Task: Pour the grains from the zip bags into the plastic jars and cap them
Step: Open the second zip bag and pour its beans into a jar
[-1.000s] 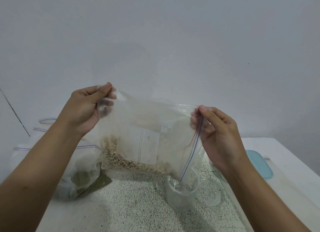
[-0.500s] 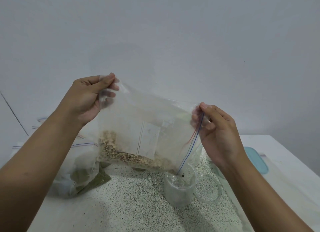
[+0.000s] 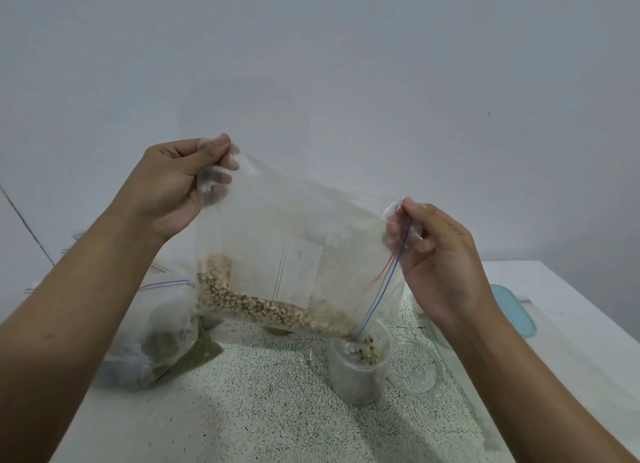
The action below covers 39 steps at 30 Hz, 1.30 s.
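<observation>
**Item: zip bag of pale grains, tipped over the jar**

- **Location.** The zip bag [image 3: 294, 234] hangs mid-frame above the speckled table [image 3: 277, 414]. Its low zip-end corner dips into the mouth of the plastic jar [image 3: 360, 372] at lower centre-right. The grains [image 3: 256, 303] lie banked along the bag's lower fold, and some already sit in the jar.
- **Hands.** My left hand [image 3: 169, 189], left of centre, pinches the raised corner between thumb and curled fingers. My right hand [image 3: 446, 258], right of centre, pinches the upper end of the zip strip.
- **Handling (my judgement).** The film is thin, limp and slick. The load is light but may slide in a rush. The corners and the stiffer zip strip give the best hold. The jar stands unheld and light, so a dragging bag could tip it.
- **Nearby.** A clear round lid [image 3: 414, 367], as I take it, lies just right of the jar. A second bag [image 3: 166, 341] with green contents lies at lower left. A teal lid [image 3: 512, 310] lies at the right.
</observation>
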{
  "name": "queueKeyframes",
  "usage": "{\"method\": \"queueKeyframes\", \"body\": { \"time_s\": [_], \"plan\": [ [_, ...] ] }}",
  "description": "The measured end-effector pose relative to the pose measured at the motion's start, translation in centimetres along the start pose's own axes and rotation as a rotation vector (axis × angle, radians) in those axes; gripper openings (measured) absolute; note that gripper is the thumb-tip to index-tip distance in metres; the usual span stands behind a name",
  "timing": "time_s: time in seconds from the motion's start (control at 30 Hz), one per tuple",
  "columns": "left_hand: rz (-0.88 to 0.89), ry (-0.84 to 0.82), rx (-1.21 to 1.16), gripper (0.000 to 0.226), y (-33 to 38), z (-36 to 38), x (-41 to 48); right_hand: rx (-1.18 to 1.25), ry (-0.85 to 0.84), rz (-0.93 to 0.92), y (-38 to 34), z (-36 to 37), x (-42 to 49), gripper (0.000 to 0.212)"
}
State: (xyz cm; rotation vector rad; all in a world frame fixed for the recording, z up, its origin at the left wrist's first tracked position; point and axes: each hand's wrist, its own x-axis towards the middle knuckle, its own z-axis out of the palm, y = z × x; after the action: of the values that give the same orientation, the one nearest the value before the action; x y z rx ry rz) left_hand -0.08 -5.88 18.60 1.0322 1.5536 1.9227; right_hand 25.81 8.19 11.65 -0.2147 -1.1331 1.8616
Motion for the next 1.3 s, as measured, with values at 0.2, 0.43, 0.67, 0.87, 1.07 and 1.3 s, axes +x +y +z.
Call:
{"method": "queueKeyframes", "body": {
  "time_s": [0.2,0.43,0.67,0.87,1.07,1.3],
  "plan": [
    [0.014,0.01,-0.009,0.017,-0.33,-0.02,0.02,0.001,0.012,0.007,-0.07,-0.03,0.01,0.027],
    [0.018,0.008,-0.027,0.017,-0.47,0.14,-0.12,-0.004,0.026,0.003,-0.18,-0.13,0.1,0.024],
    [0.016,-0.004,-0.053,0.017,-0.27,0.21,-0.1,-0.018,0.031,0.007,-0.02,-0.29,0.2,0.022],
    [0.004,0.011,-0.069,0.018,-0.54,0.1,-0.18,0.002,0.044,0.021,-0.15,-0.09,0.41,0.023],
    [-0.002,-0.002,-0.091,0.016,-0.56,0.52,-0.15,0.014,0.093,0.019,0.07,-0.39,0.65,0.015],
    [-0.001,-0.011,-0.099,0.017,-0.26,0.71,0.21,0.026,0.09,0.015,-0.08,-0.19,0.76,0.015]
  ]
}}
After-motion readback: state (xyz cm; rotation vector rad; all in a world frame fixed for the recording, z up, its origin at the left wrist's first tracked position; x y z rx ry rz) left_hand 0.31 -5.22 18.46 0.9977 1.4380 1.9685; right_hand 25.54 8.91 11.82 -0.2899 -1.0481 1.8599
